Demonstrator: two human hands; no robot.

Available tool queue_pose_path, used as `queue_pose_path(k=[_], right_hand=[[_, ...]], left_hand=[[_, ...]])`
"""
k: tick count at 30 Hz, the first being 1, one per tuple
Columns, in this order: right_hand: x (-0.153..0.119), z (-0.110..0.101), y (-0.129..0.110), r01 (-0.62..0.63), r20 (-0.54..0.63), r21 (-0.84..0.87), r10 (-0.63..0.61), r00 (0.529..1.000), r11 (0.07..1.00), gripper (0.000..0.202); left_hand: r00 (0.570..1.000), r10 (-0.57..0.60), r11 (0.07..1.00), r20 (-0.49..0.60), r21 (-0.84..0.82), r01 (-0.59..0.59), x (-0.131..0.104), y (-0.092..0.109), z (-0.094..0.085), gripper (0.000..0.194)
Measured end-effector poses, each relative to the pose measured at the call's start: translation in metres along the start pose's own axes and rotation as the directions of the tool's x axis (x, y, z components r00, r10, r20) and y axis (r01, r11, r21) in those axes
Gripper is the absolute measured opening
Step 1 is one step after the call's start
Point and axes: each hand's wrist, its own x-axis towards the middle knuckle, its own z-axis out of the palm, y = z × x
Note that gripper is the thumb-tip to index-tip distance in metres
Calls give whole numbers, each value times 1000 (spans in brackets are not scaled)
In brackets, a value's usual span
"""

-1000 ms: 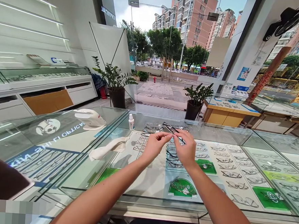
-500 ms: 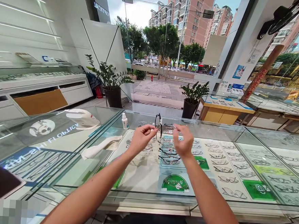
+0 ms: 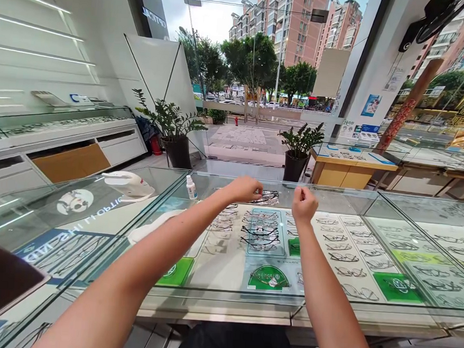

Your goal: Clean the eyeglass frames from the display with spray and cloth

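Observation:
My left hand (image 3: 247,189) is reaching over the back of the glass display counter, its fingers curled closed at the left end of a dark pair of eyeglasses (image 3: 269,197). The eyeglasses are low over the counter top, close to other frames there, and the fingertips partly cover where they meet. To the right, my right hand (image 3: 305,204) is raised in a closed fist. Anything inside that fist is hidden. Beneath both hands, rows of eyeglasses (image 3: 260,230) show through the glass on a light blue panel.
A white spray bottle (image 3: 192,188) stands at the counter's back left. Near it are a white device (image 3: 130,185) and a pale cloth-like item (image 3: 152,228). A dark tablet-like object (image 3: 4,285) juts in at lower left. Potted plants (image 3: 295,165) stand beyond the counter.
The eyeglasses held upright in my left hand are now lowered toward the counter's back. My left hand has moved right; my right hand has shifted right and closed into a fist.

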Motion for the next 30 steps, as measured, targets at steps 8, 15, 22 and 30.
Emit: queue_pose_path(k=[8,15,22,30], right_hand=[[2,0,1,-64,66,-10,65,996,998,48],[4,0,0,-108,154,115,90,984,987,56],[3,1,-2,-107,172,166,78,982,980,58],[3,1,-1,-61,161,122,41,986,991,57]], left_hand=[[992,0,996,127,89,-11,31,14,33,21],[984,-20,994,178,108,1,42,12,52,22],[979,-30,994,199,112,8,45,11,59,21],[980,-56,996,191,85,40,48,8,60,22]])
